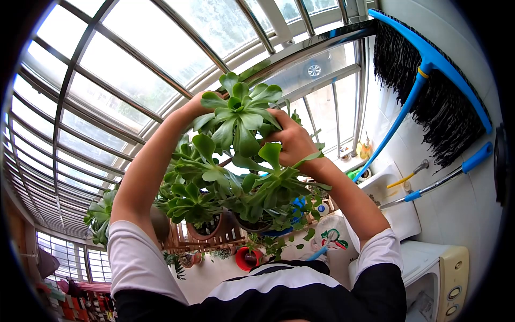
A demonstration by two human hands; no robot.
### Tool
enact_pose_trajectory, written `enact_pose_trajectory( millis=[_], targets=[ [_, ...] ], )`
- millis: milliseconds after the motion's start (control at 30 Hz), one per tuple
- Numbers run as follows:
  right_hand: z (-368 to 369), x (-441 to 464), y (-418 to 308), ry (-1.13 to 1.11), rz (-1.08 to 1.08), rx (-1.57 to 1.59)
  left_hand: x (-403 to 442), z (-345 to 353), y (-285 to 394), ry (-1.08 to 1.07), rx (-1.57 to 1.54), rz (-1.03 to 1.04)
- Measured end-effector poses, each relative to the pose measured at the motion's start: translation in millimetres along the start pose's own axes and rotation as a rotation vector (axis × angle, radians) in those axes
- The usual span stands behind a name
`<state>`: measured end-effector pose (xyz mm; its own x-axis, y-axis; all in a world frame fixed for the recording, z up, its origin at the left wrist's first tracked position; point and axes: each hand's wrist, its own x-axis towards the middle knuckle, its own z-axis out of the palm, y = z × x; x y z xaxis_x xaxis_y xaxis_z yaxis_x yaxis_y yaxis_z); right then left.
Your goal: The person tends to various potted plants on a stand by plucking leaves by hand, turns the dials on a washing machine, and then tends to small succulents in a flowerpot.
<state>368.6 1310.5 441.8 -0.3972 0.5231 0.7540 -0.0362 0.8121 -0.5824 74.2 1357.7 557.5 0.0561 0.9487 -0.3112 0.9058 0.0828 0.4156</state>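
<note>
- Blue-framed broom (429, 56), black bristles, upper right; metal bars (145, 61) along the window, upper left.
- White appliance (413, 257) with cream control panel, lower right; red pot (240, 260) below the foliage.
- Green succulent rosette (237, 114), broad smooth leaves fanned from a tight centre, between both hands, above crowded lower rosettes (214, 174).
- Right hand (294, 140) with fingers bent at the rosette's right side; left hand (200, 104) at its left.
- Fingertips and stem behind leaves; cannot tell whether either hand clamped.
- Dark object (500, 166), cut off at right edge.
</note>
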Motion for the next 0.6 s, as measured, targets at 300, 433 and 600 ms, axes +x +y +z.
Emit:
enact_pose_trajectory(
  millis=[300,433,600],
  targets=[
    [-5.1,-3.4,19.0,-0.055,0.044,0.003,-5.3,3.2,1.6,0.324,0.112,0.039],
    [-4.8,-5.6,19.3,-0.058,0.022,-0.003,-9.0,8.9,10.8,0.273,0.037,0.075],
    [-5.0,-6.3,16.0,-0.036,0.012,-0.031,-13.8,2.0,9.9,0.092,-0.388,0.016]
  ],
)
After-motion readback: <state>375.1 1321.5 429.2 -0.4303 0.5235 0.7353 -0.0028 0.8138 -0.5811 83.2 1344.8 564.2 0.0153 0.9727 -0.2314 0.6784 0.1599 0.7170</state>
